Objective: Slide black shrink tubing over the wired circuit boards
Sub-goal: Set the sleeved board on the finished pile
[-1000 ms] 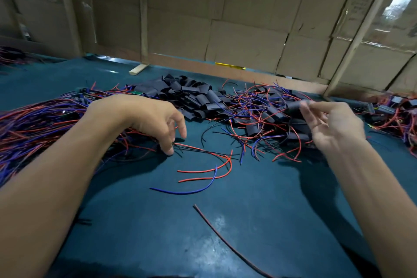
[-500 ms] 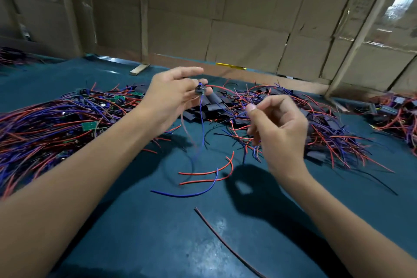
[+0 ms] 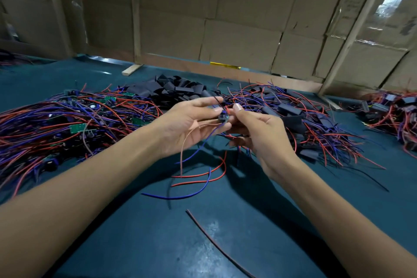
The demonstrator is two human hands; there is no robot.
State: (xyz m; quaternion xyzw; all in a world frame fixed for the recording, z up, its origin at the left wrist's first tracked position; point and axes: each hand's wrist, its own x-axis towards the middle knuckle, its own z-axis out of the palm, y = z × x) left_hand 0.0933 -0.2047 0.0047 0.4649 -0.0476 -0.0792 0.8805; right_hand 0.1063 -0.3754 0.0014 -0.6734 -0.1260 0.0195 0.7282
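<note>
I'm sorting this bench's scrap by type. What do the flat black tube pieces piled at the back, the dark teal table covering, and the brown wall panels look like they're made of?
Flat black tube pieces: likely thin matte plastic; they lie creased and flattened, without shine.
Dark teal table covering: looks like a smooth rubber or vinyl mat, with a dull sheen and scuffs.
Brown wall panels: apparently cardboard, with torn edges and seams.

Bare forearms, no sleeves; left hand (image 3: pixel 187 124) and right hand (image 3: pixel 261 135) ungloved
</note>
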